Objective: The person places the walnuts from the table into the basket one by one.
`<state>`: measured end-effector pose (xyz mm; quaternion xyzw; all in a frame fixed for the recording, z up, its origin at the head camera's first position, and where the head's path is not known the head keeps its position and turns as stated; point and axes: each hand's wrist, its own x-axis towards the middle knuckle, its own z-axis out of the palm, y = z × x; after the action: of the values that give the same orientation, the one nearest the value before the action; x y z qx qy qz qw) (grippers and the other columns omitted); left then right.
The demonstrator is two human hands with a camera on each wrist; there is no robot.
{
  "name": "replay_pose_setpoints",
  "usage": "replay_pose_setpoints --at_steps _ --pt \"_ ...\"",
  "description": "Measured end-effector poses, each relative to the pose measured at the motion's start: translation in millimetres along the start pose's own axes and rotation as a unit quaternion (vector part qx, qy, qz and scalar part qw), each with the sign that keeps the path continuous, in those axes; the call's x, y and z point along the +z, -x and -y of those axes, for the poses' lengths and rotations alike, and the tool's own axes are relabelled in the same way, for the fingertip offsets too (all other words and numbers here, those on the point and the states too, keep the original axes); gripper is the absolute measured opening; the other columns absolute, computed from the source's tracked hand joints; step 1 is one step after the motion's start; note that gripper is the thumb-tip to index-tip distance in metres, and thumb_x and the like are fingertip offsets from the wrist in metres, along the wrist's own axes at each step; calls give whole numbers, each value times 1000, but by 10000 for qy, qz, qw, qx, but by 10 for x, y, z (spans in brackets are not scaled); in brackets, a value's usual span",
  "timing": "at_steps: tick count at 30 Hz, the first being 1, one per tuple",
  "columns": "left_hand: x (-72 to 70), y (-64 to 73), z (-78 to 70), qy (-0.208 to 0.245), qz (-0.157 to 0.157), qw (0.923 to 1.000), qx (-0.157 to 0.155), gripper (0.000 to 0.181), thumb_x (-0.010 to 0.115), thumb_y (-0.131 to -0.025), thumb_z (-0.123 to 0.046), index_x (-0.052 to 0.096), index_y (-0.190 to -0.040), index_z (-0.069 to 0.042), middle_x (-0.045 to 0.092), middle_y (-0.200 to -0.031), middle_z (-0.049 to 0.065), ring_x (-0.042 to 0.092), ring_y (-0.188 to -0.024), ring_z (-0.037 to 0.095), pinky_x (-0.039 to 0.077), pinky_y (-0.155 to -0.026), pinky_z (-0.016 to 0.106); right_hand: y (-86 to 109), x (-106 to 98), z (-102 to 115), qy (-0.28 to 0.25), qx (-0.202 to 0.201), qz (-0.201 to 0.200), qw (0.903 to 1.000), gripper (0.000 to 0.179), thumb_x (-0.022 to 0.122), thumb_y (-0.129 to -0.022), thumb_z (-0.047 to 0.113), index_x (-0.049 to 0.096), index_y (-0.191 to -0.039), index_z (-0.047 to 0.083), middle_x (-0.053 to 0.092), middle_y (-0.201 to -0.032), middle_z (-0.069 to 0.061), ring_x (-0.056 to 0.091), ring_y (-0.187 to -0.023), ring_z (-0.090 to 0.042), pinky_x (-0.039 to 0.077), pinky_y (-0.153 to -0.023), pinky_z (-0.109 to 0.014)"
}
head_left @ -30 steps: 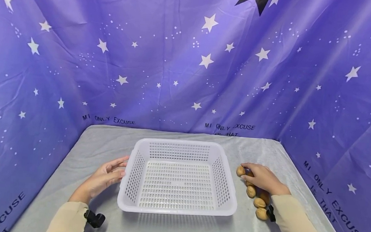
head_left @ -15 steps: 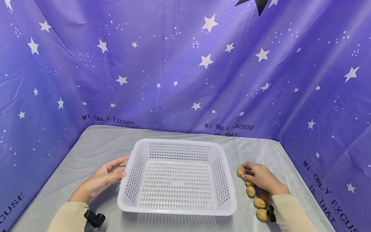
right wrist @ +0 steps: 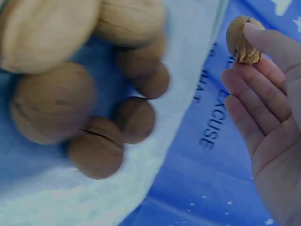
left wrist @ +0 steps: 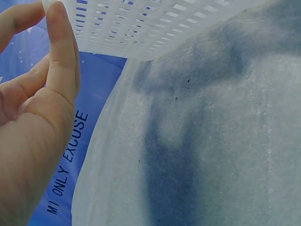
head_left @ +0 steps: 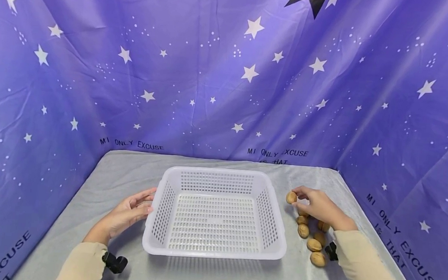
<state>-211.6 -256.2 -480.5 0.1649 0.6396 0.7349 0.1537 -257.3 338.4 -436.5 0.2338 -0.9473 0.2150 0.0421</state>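
A white plastic basket [head_left: 213, 255] with perforated walls stands on the table, and its floor shows bare. My left hand [head_left: 123, 216] holds the basket's left rim; in the left wrist view the thumb [left wrist: 58, 28] and a finger pinch it. To the right of the basket, my right hand [head_left: 323, 207] pinches a walnut [head_left: 291, 197] between thumb and fingertips, raised off the cloth. The right wrist view shows this walnut [right wrist: 241, 41] at the fingertips, the other fingers extended. Several more walnuts [head_left: 318, 259] lie loosely grouped below the right hand and forearm, some partly hidden.
A grey cloth [head_left: 128, 168] covers the table. Purple star-printed curtains [head_left: 213, 70] close in the back and both sides. A small black camera [head_left: 114, 263] sits on the left wrist, another [head_left: 331, 250] on the right.
My right hand has lifted the walnut off the cloth and moved up slightly, uncovering more of the walnuts beneath. The left hand and basket stay in place.
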Motion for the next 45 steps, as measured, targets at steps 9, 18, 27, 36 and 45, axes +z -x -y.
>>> replay_pose_setpoints --at_steps 9,18,27,36,45 --pt "-5 -4 -6 -17 7 10000 -10 68 55 -97 8 19 -154 9 53 -135 9 62 -113 15 54 -94 34 -204 -243 319 109 -388 -136 9991 37 76 -91 18 66 -123 3 71 -113 -11 67 -103 -30 55 -87 -51" --pt "0 -9 -12 -90 11 10000 -16 68 55 -97 7 19 -155 9 52 -135 11 62 -114 16 54 -95 34 -545 -334 763 196 -907 274 9953 38 76 -91 21 65 -125 7 69 -116 -7 66 -107 -25 54 -92 -48" --pt "-11 -5 -3 -88 108 9999 20 67 54 -97 8 19 -155 9 50 -138 16 62 -116 19 53 -95 34 -946 -186 1229 142 -1775 654 9818 38 75 -91 22 65 -125 8 71 -116 -5 67 -106 -22 54 -93 -42" --pt "-7 -3 -34 -110 223 9997 25 67 54 -97 8 19 -155 8 48 -139 21 62 -117 20 54 -95 36 -1341 222 1590 -94 -2020 1085 9733 32 72 -92 18 68 -122 11 69 -118 1 65 -107 -19 53 -94 -32" --pt "3 2 -79 -177 302 9994 -26 68 55 -96 9 18 -154 9 45 -139 25 62 -117 22 55 -93 39 -1565 767 1843 -449 -1742 1703 9688 33 73 -93 21 67 -125 15 67 -121 4 65 -106 -17 53 -93 -30"
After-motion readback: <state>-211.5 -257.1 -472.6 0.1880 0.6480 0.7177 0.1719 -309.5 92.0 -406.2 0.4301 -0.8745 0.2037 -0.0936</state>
